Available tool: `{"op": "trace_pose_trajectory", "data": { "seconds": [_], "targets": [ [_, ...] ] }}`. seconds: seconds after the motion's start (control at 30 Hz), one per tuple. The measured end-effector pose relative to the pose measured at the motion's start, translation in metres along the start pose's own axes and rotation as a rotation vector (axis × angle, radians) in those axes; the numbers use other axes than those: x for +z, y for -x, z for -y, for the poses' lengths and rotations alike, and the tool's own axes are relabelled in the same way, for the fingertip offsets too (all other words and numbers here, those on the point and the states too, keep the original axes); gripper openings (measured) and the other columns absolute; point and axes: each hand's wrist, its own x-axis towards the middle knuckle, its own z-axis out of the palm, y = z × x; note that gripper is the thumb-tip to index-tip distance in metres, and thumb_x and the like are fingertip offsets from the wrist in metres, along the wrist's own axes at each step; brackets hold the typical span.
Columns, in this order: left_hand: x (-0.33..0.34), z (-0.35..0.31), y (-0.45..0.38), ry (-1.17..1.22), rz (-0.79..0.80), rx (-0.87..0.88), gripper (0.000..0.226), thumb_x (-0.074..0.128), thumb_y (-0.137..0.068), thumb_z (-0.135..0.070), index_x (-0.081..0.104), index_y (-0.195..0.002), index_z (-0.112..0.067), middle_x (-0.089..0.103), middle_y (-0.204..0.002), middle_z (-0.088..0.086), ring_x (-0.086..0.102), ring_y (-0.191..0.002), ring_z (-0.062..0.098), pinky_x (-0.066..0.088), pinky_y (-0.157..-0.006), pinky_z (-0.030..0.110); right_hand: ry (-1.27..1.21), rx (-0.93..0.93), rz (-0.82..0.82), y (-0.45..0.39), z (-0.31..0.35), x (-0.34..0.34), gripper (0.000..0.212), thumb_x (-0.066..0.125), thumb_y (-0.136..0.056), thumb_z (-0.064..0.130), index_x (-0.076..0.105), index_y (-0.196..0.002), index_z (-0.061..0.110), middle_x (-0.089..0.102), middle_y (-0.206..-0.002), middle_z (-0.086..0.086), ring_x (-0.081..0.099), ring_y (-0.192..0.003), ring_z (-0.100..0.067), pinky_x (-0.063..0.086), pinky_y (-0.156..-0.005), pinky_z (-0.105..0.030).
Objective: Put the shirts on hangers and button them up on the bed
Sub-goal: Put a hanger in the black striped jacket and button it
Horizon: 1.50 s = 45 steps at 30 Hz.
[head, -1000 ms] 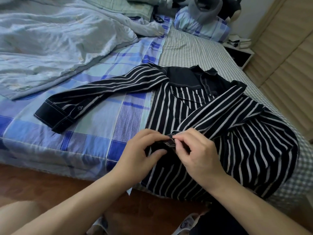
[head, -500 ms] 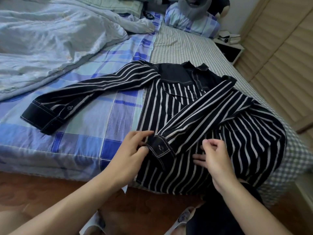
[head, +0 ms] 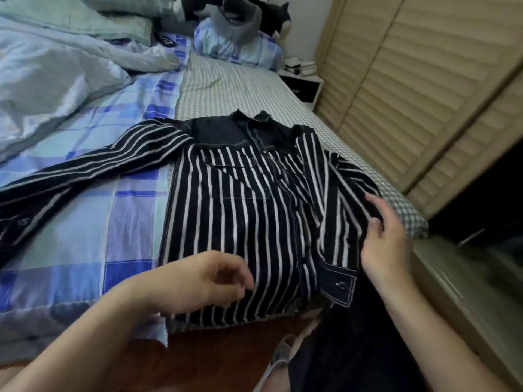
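Note:
A black shirt with white stripes (head: pixel 240 210) lies front-up on the bed (head: pixel 232 83), collar toward the far end. Its left sleeve stretches out to the left over the blue plaid sheet. Its right sleeve now runs down the shirt's right side, the dark cuff (head: pixel 338 287) at the bed's near edge. My left hand (head: pixel 203 281) hovers over the shirt's lower hem, fingers loosely curled and holding nothing. My right hand (head: pixel 382 236) rests with fairly straight fingers on the right sleeve's outer edge. No hanger is visible.
A rumpled pale blue duvet (head: pixel 56 75) covers the bed's left half. Pillows and a plush toy (head: pixel 240 26) sit at the head. A small nightstand (head: pixel 302 80) stands by the slatted wardrobe doors (head: pixel 424 94) on the right. Wooden floor lies below the bed edge.
The right sleeve, which lay across the shirt front with its cuff between my hands, has been swung out to the right side. My left hand let go; my right hand moved right.

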Motion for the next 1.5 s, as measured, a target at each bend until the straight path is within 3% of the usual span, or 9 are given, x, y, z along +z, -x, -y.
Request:
{"op": "trace_pose_trajectory", "data": {
  "seconds": [0.07,0.23,0.47,0.73,0.93,1.13,1.27,1.4,1.5],
  "targets": [
    [-0.003,0.002,-0.016,-0.150,-0.108,-0.052,0.016,0.063,-0.099,-0.025,0.069,-0.099,-0.040,0.071,-0.084,-0.009,0.068,-0.079,0.007,0.059,-0.083,0.037,0.166,0.019,0.051,-0.014,-0.032,-0.026,0.033,0.042,-0.106,0.007,0.068,-0.110,0.028,0.070,-0.112,-0.016,0.065,-0.100,-0.033,0.049,-0.076,-0.036],
    [-0.010,-0.012,-0.048,0.028,-0.536,-0.060,0.017,0.062,-0.100,-0.018,0.072,-0.097,-0.031,0.074,-0.080,0.000,0.069,-0.072,0.013,0.057,-0.064,0.031,0.612,0.279,0.960,-0.028,-0.061,-0.039,0.027,0.049,-0.106,0.020,0.071,-0.112,0.035,0.068,-0.116,0.003,0.066,-0.098,-0.012,0.057,-0.084,-0.031],
    [-0.092,-0.008,-0.105,-0.276,-0.807,-0.095,0.018,0.061,-0.094,-0.014,0.072,-0.098,-0.028,0.072,-0.090,-0.008,0.068,-0.085,0.018,0.054,-0.082,0.036,0.493,-0.203,0.532,-0.153,0.014,0.022,0.020,0.057,-0.100,0.020,0.073,-0.093,0.028,0.064,-0.074,0.008,0.059,-0.065,-0.016,0.044,-0.059,-0.029],
    [-0.191,0.091,-0.187,-1.137,-0.749,-0.264,0.053,0.034,-0.094,-0.045,0.064,-0.132,-0.023,0.061,-0.131,0.007,0.051,-0.127,0.031,0.038,-0.107,0.050,0.682,-0.378,0.413,-0.332,0.042,0.225,0.036,0.047,-0.095,0.003,0.066,-0.122,0.016,0.063,-0.127,-0.008,0.056,-0.117,-0.030,0.049,-0.092,-0.036],
    [-0.186,0.129,-0.202,-1.074,-0.744,-0.254,0.054,0.038,-0.095,-0.040,0.059,-0.140,-0.019,0.054,-0.142,0.008,0.049,-0.135,0.031,0.036,-0.111,0.053,0.723,-0.176,0.690,-0.425,0.008,0.335,0.033,0.044,-0.106,0.031,0.058,-0.128,0.010,0.060,-0.128,-0.017,0.059,-0.103,-0.033,0.046,-0.078,-0.035],
    [-0.193,0.109,-0.202,-0.997,-0.549,-0.444,0.055,0.042,-0.090,-0.040,0.068,-0.132,-0.017,0.062,-0.138,0.014,0.055,-0.131,0.035,0.034,-0.109,0.055,0.527,-0.151,0.834,-0.401,0.030,0.300,0.016,0.043,-0.108,0.028,0.054,-0.101,0.018,0.062,-0.103,0.001,0.058,-0.083,-0.020,0.047,-0.072,-0.036],
    [-0.209,0.031,-0.202,-0.693,-0.387,-0.671,0.061,0.034,-0.087,-0.037,0.056,-0.143,-0.025,0.050,-0.153,0.000,0.040,-0.144,0.024,0.028,-0.119,0.046,0.487,-0.278,0.633,-0.400,0.108,0.215,0.024,0.049,-0.105,0.039,0.053,-0.084,0.028,0.063,-0.083,0.007,0.061,-0.074,-0.020,0.048,-0.063,-0.038],
    [-0.236,-0.143,-0.191,0.071,-0.876,-0.564,0.017,0.057,-0.099,-0.028,0.070,-0.090,-0.022,0.073,-0.086,-0.004,0.066,-0.083,0.009,0.053,-0.084,0.040,0.347,-0.323,0.532,-0.408,0.191,0.089,0.018,0.059,-0.101,0.034,0.070,-0.113,0.027,0.070,-0.105,0.009,0.066,-0.097,-0.020,0.046,-0.074,-0.034],
    [-0.257,-0.264,-0.173,0.699,-1.067,-0.407,0.023,0.056,-0.103,-0.032,0.071,-0.098,-0.016,0.077,-0.090,0.002,0.071,-0.085,0.017,0.056,-0.084,0.041,0.232,-0.249,0.527,-0.408,0.237,-0.003,0.006,0.060,-0.097,0.036,0.064,-0.098,0.041,0.068,-0.097,0.019,0.066,-0.089,-0.013,0.053,-0.075,-0.042]
  ]
}}
